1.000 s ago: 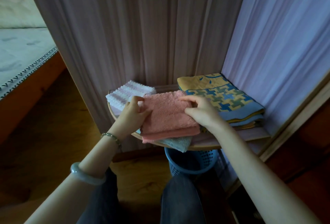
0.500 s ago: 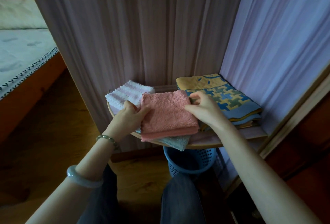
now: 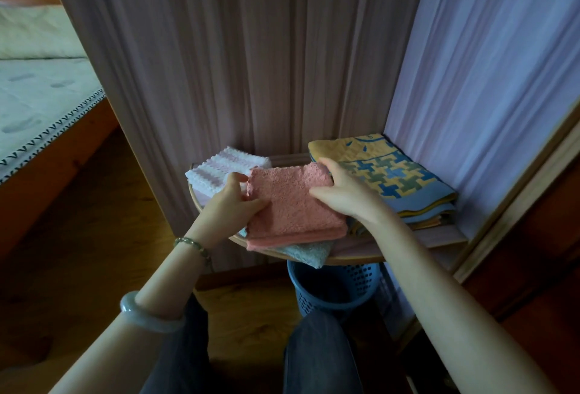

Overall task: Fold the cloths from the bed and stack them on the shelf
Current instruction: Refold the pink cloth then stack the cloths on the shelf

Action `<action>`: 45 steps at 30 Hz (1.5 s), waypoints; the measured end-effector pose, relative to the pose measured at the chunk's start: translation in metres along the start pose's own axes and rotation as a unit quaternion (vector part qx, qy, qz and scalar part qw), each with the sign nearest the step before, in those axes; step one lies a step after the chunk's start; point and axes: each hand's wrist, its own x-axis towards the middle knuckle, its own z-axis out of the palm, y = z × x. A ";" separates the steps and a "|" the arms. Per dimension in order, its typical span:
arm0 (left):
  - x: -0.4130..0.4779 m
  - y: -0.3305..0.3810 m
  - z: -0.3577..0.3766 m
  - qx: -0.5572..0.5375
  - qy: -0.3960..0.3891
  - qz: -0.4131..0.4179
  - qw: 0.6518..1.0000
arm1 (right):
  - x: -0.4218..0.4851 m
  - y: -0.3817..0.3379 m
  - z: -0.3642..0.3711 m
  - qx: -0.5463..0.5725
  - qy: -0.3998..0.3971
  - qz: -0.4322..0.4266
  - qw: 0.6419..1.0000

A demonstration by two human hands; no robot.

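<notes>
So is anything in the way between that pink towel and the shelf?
Nothing blocks it. The pink towel already lies on the shelf, with only a pale folded cloth underneath as part of the stack.

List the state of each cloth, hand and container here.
Pink towel: folded, lying atop the pale cloth.
Pale cloth: beneath, corner overhanging the shelf.
Striped cloth: folded, on the shelf.
Patterned cloth: folded, on the shelf.
Left hand: grips the towel's left edge.
Right hand: pinches its far corner.
Blue basket: upright, below the shelf.
</notes>
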 end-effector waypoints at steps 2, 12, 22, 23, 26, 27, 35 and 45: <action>0.001 -0.002 0.001 -0.016 0.001 0.001 1.000 | 0.001 0.002 0.000 -0.033 -0.001 0.008 0.999; 0.005 0.014 0.012 -0.127 0.082 0.066 0.986 | 0.012 0.012 -0.004 0.114 -0.020 0.034 0.993; 0.031 0.032 -0.023 -0.151 0.030 0.103 0.983 | -0.008 0.000 -0.013 0.255 0.006 -0.024 0.967; 0.032 0.031 -0.020 -0.149 0.021 0.094 0.984 | -0.010 0.002 -0.011 0.226 0.027 -0.025 0.974; 0.034 0.022 -0.008 -0.131 -0.016 0.042 0.990 | -0.019 0.009 0.001 0.117 0.086 -0.019 0.989; 0.037 0.016 -0.004 -0.100 -0.028 0.028 0.994 | -0.022 0.011 0.008 0.074 0.098 -0.020 0.992; 0.043 0.003 0.000 0.150 0.009 0.043 0.988 | -0.035 0.024 0.010 -0.011 0.094 -0.038 0.995; 0.039 0.017 0.006 0.081 -0.067 -0.047 0.993 | -0.033 0.021 0.021 0.057 -0.009 -0.010 0.998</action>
